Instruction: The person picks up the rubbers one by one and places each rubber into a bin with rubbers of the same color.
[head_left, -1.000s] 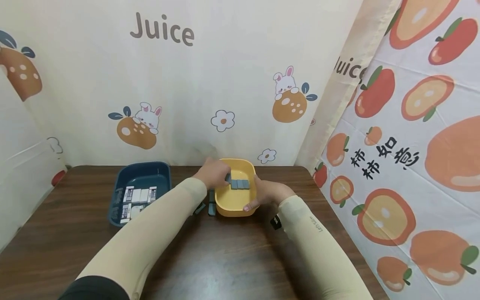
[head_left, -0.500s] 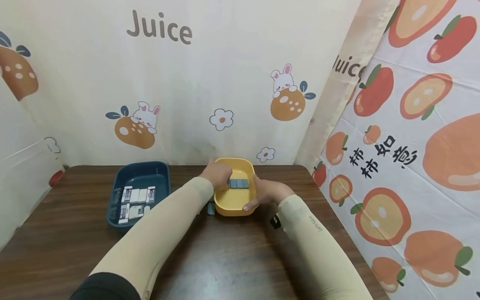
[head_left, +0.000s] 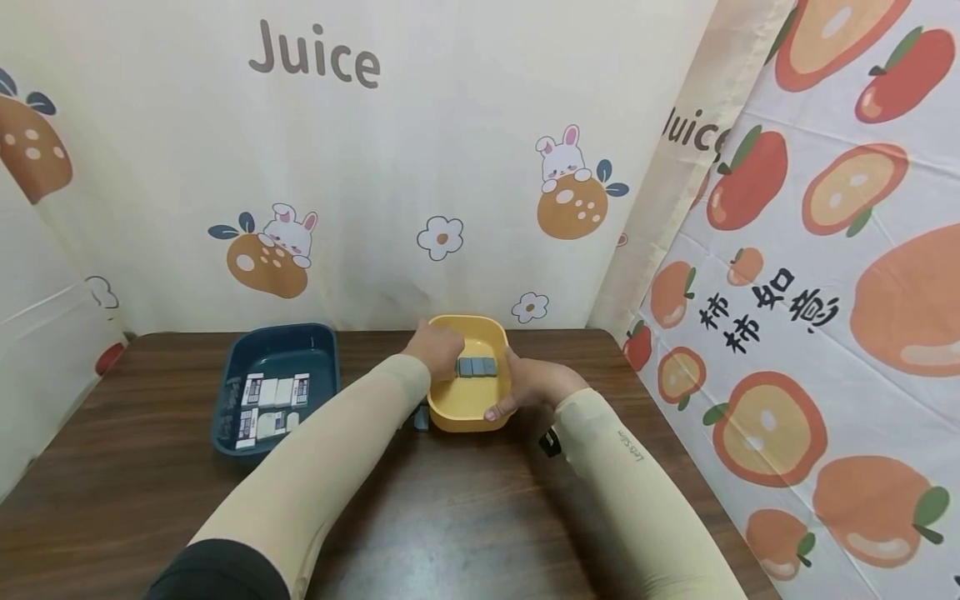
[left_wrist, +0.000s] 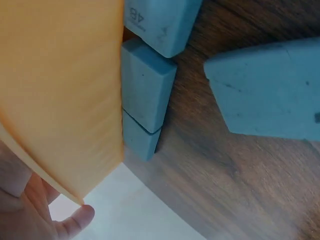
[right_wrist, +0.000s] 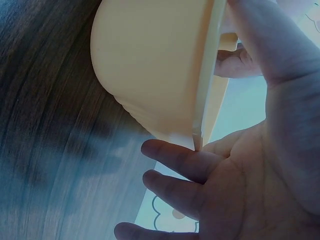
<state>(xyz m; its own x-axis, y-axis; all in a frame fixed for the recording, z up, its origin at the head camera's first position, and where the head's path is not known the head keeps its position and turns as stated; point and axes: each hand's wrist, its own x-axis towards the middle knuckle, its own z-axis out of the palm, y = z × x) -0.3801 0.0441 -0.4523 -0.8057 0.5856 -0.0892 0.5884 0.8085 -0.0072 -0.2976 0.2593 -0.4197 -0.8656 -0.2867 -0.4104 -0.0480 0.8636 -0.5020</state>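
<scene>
Over the left rim of a yellow bin (head_left: 468, 423), my left hand (head_left: 435, 347) reaches inside with bent fingers. It holds a blue-grey eraser at the left end of a row of erasers (head_left: 482, 367); its fingertips are mostly hidden in the head view. My right hand (head_left: 540, 383) holds the bin's right side, thumb at the rim near the front corner. Its other fingers (right_wrist: 175, 195) spread along the outside in the right wrist view. Several more erasers (left_wrist: 147, 87) lie against the bin's left outer wall, and another eraser (left_wrist: 270, 92) lies apart from it.
A dark blue bin (head_left: 318, 333) stands to the left, with white, printed blocks (head_left: 277, 390) in two rows inside. The brown table (head_left: 450, 517) meets a printed curtain (head_left: 360, 208) close behind both bins. Another printed cloth (head_left: 765, 375) hangs on the right.
My left hand has lowered slightly, bringing the tilted eraser down to the left end of the row. My right hand stays on the bin. The view has shifted slightly.
</scene>
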